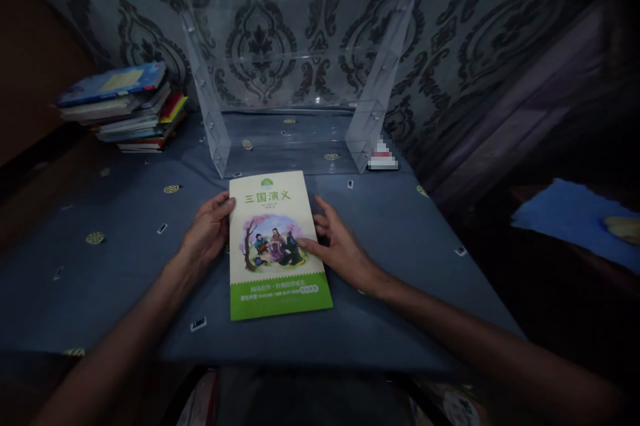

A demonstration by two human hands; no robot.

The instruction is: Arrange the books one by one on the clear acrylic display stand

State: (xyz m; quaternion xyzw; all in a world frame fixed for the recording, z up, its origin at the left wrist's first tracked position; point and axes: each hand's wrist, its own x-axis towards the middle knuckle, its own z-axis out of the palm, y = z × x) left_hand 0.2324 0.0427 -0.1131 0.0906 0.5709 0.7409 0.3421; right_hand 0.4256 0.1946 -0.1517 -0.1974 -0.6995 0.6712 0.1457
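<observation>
A paperback book (280, 246) with a cream and green cover faces up in front of me, its printed illustration showing figures under a pink tree. My left hand (207, 226) grips its left edge, the thumb at the cover's rim and the fingers partly hidden behind. At the right edge, my right hand (337, 246) lays its thumb over the cover, with the index finger stretched out past the edge and the other fingers curled beside or under it. Just beyond the book stands a clear acrylic rack (290, 126) with stepped sides.
A stack of books (130, 106) leans unevenly at the back left. A small pale triangular object (383, 156), blurred out, stands by the rack's right side. Dark patterned wallpaper (260, 33) rises behind the blue tablecloth (125, 293). Something blue (575, 219) lies off the table at right.
</observation>
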